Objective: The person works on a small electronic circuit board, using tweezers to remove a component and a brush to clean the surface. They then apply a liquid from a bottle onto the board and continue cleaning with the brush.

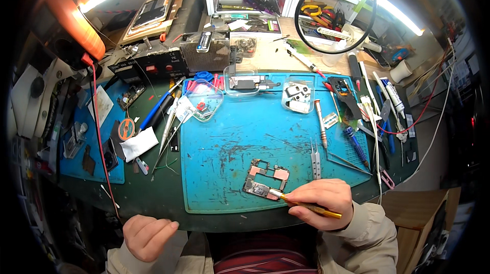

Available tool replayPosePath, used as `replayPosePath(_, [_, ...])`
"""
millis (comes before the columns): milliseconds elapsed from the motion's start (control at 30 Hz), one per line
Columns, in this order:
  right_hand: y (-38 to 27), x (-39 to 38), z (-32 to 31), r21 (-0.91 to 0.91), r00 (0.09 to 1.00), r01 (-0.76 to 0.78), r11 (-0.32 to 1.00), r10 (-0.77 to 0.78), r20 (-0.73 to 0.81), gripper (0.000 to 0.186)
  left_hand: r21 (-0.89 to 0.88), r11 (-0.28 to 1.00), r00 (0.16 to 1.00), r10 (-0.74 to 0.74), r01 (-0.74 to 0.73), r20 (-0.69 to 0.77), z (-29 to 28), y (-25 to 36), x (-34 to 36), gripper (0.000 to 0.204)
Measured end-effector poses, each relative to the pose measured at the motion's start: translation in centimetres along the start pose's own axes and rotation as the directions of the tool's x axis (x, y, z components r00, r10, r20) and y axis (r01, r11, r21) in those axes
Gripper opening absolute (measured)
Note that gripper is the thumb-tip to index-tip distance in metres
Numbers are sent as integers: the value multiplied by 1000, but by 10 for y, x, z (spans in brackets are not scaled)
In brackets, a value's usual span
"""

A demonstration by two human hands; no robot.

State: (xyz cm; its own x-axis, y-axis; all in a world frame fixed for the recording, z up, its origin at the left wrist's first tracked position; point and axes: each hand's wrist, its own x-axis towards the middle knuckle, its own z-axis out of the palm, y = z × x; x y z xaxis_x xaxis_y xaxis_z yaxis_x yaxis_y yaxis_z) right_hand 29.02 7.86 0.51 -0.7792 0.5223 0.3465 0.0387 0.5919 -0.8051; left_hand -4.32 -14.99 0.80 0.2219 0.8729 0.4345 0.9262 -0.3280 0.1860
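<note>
The right hand [326, 203] is clamped on a slim, gold-handled tool [320, 210], thumb and fingers pinched together near its front. The pale tip overlaps the lower right corner of a bare phone circuit board [256, 188]; whether it presses down I can't tell from here. The board lies flat on a scuffed blue work mat [219, 172], just below and right of the frame's centre, its cutouts showing blue through.

Toward the lower left, the left hand [148, 235] hovers near the bench's edge, fingers loosely curled; I can't tell whether anything is under them.

Just right of the board, steel tweezers [316, 164] lie beyond the right hand. Farther up and right are a slim screwdriver [320, 123], a razor blade [331, 120] and a blue-handled screwdriver [356, 146]. Along the mat's top edge sits a clear box of small parts [298, 96]. At centre left, a folded white cloth [139, 144] lies beside an orange spool [126, 129].
</note>
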Motion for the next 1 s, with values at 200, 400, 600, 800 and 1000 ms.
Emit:
replayPosePath(200, [0, -1, 0, -20, 1000, -1, 1000, 0, -19, 24, -192, 979, 997, 70, -61, 44, -5, -1, 5, 22])
replayPosePath(400, [1, -1, 1, -45, 1000, 5, 999, -6, -16, 24, -208, 975, 985, 114, -85, 132, 38, 7, 90, 50])
replayPosePath(600, [-1, 3, -1, -54, 1000, 8, 998, -6, 24, 27, -168, 983, 962, 117, -77, 246, 55, 13, 113, 67])
replayPosePath(800, [1, 1, 1, -75, 999, 30, 997, -29, 15, 29, -105, 987, 944, 150, -124, 293, 57, 12, 110, 69])
replayPosePath(1000, [1, 1, 2, -72, 1000, 26, 997, -26, 12, 31, -97, 984, 939, 169, -147, 300, 60, 12, 108, 67])
